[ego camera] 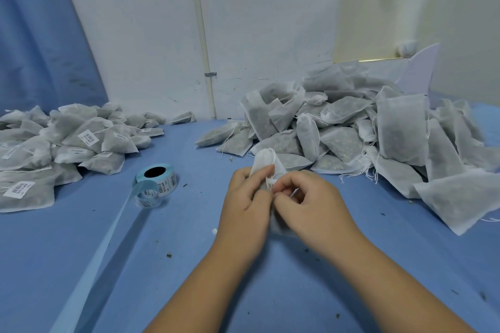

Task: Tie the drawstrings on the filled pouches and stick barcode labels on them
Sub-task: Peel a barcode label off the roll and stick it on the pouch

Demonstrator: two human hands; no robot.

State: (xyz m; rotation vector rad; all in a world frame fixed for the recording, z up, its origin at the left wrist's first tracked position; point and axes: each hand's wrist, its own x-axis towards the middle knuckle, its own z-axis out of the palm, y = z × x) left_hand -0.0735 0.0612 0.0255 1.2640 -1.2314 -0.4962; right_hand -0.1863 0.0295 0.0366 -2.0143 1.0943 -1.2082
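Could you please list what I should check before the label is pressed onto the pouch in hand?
1. The left hand grips the pouch: ok.
2. The right hand pinches the label: ok.
3. The drawstring is knotted: cannot tell.
4. The label lies flat: cannot tell.
5. The label roll holds more labels: ok.
6. The labelled pile sits apart from the unlabelled pile: ok.

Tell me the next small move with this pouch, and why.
Probably press the barcode label flat onto the pouch. The left hand grips the pouch, the right hand pinches the label against it, and the label looks curled rather than stuck down flat.
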